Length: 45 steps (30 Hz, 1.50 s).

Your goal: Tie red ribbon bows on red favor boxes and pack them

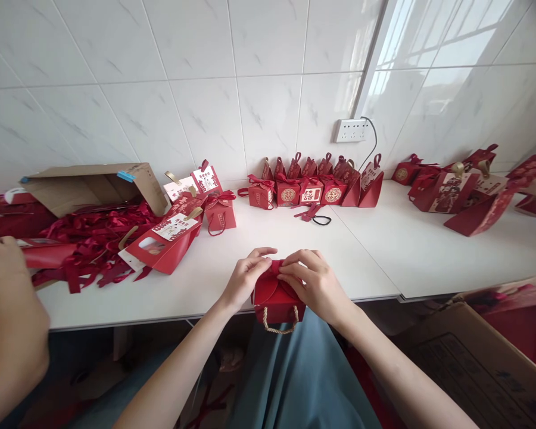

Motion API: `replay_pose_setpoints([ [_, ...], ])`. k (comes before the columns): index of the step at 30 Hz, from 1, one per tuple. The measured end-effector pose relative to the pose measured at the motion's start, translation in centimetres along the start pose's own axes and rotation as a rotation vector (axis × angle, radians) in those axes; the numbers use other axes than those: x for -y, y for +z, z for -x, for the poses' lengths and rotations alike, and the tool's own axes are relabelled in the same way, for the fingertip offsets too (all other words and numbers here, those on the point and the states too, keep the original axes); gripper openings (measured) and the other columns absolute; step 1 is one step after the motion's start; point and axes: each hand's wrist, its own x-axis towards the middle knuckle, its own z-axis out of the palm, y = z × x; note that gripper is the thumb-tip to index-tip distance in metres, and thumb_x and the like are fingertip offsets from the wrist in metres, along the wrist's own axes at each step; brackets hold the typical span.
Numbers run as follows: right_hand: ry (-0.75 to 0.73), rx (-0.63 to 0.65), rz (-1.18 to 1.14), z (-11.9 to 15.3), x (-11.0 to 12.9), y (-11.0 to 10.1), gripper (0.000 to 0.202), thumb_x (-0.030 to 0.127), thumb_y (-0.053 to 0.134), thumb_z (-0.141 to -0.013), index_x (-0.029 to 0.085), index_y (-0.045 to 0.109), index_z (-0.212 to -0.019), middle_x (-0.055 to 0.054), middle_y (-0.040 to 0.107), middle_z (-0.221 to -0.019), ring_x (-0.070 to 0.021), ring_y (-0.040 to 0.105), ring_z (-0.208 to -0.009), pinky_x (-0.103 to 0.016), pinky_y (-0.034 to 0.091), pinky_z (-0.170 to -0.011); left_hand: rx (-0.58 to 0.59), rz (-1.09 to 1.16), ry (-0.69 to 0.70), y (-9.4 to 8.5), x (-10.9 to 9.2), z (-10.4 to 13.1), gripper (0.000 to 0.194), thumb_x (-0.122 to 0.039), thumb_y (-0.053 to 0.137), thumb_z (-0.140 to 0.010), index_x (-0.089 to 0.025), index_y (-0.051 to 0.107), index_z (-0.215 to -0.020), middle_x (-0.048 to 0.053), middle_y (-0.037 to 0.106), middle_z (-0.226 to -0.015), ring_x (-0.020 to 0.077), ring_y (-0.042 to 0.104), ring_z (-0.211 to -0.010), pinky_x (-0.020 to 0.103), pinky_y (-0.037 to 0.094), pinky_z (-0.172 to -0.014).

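Observation:
A small red gift box (274,295) with a rope handle (280,329) hanging from its near side is at the front edge of the white table. At its top is a dark red ribbon (276,266). My left hand (246,277) is at the left of the ribbon, thumb and fingers closed in a pinch on its end. From the right, my right hand (315,280) pinches the other side of the ribbon, fingers bent over the lid. My fingertips hide part of the ribbon.
Finished-looking red boxes (310,193) stand in a row by the wall. Loose ribbons (102,238) spill from a cardboard box (98,187) at left, near another person's arm (13,333). More boxes (446,193) stand right; a large carton (464,351) is below. A black hair tie (321,220) lies mid-table.

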Motion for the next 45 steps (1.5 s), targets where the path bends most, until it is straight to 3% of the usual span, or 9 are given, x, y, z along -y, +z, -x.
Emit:
replay_pose_setpoints([
  [6, -0.013, -0.002, -0.008, 0.2, -0.4, -0.7, 0.013, 0.016, 0.054, -0.092, 0.02, 0.067, -0.091, -0.006, 0.067, -0.088, -0.0159, 0.063, -0.077, -0.033, 0.05, -0.073, -0.171, -0.443, 0.18, -0.2, -1.5, 1.1, 0.021, -0.035, 0.049, -0.087, -0.02, 0.061, -0.076, 0.004, 0.058, -0.085, 0.0167, 0.057, -0.083, 0.029, 0.047, -0.08],
  [11, -0.126, 0.029, 0.016, 0.2, -0.8, -1.7, 0.017, 0.014, 0.05, -0.093, 0.019, 0.065, -0.1, -0.008, 0.066, -0.091, -0.0157, 0.061, -0.079, -0.031, 0.05, -0.072, -0.161, -0.477, 0.137, 0.2, -2.2, 2.6, 0.017, -0.035, 0.044, -0.091, -0.022, 0.051, -0.083, -0.003, 0.055, -0.069, 0.0118, 0.053, -0.063, 0.022, 0.043, -0.061],
  [15, -0.184, 0.067, 0.069, 0.5, -1.1, -2.5, 0.022, 0.012, 0.046, -0.094, 0.02, 0.065, -0.103, -0.008, 0.066, -0.091, -0.0161, 0.059, -0.076, -0.033, 0.049, -0.072, -0.169, -0.466, 0.124, 0.3, -1.9, 3.3, 0.017, -0.036, 0.042, -0.092, -0.023, 0.05, -0.084, -0.001, 0.061, -0.075, 0.0135, 0.059, -0.071, 0.022, 0.045, -0.061],
  [21, -0.255, 0.071, 0.137, 1.3, -1.9, -3.1, 0.031, 0.006, 0.042, -0.094, 0.022, 0.062, -0.112, -0.008, 0.066, -0.091, -0.0166, 0.059, -0.077, -0.036, 0.047, -0.073, -0.242, -0.446, 0.165, 0.2, -0.8, 3.8, 0.014, -0.032, 0.044, -0.091, -0.022, 0.054, -0.088, 0.007, 0.068, -0.095, 0.0196, 0.064, -0.098, 0.032, 0.049, -0.085],
  [26, -0.297, 0.055, 0.208, 1.8, -2.1, -3.3, 0.028, 0.003, 0.044, -0.091, 0.02, 0.061, -0.107, -0.009, 0.068, -0.091, -0.0167, 0.058, -0.074, -0.037, 0.046, -0.074, -0.291, -0.386, 0.147, 0.3, 0.3, 4.2, 0.013, -0.032, 0.047, -0.089, -0.022, 0.05, -0.081, 0.01, 0.067, -0.107, 0.0219, 0.061, -0.109, 0.036, 0.047, -0.091],
  [28, -0.18, 0.04, 0.152, 1.8, -1.7, -3.1, 0.019, 0.012, 0.048, -0.092, 0.02, 0.062, -0.102, -0.009, 0.067, -0.092, -0.0171, 0.06, -0.076, -0.036, 0.046, -0.074, -0.3, -0.372, 0.144, 0.5, 0.6, 4.3, 0.013, -0.031, 0.047, -0.088, -0.022, 0.05, -0.079, 0.01, 0.066, -0.111, 0.0226, 0.059, -0.113, 0.037, 0.045, -0.094],
  [30, 0.068, 0.045, 0.029, 1.7, -0.9, -3.0, 0.016, 0.025, 0.048, -0.095, 0.02, 0.063, -0.09, -0.008, 0.064, -0.087, -0.0169, 0.06, -0.074, -0.033, 0.047, -0.069, -0.301, -0.367, 0.134, 0.7, 0.6, 4.4, 0.013, -0.03, 0.047, -0.088, -0.022, 0.051, -0.078, 0.01, 0.065, -0.114, 0.0231, 0.057, -0.114, 0.037, 0.045, -0.092],
  [35, 0.661, 0.24, -0.211, 0.7, 1.3, -2.4, 0.048, 0.052, 0.033, -0.094, 0.023, 0.037, -0.057, 0.001, 0.044, -0.055, -0.0125, 0.039, -0.048, -0.027, 0.034, -0.046, -0.294, -0.251, 0.096, 1.0, 0.8, 4.1, 0.015, -0.029, 0.048, -0.087, -0.021, 0.052, -0.076, 0.009, 0.059, -0.116, 0.0213, 0.056, -0.109, 0.033, 0.045, -0.086],
  [45, 0.896, 0.296, -0.467, 0.3, 1.0, -1.2, 0.044, 0.059, 0.048, -0.081, 0.022, 0.039, -0.06, 0.005, 0.036, -0.054, -0.0109, 0.031, -0.052, -0.025, 0.025, -0.049, -0.331, 0.024, -0.045, 1.1, 0.7, 4.0, 0.021, -0.034, 0.055, -0.082, -0.02, 0.048, -0.069, -0.003, 0.044, -0.069, 0.0097, 0.041, -0.06, 0.021, 0.036, -0.055],
])
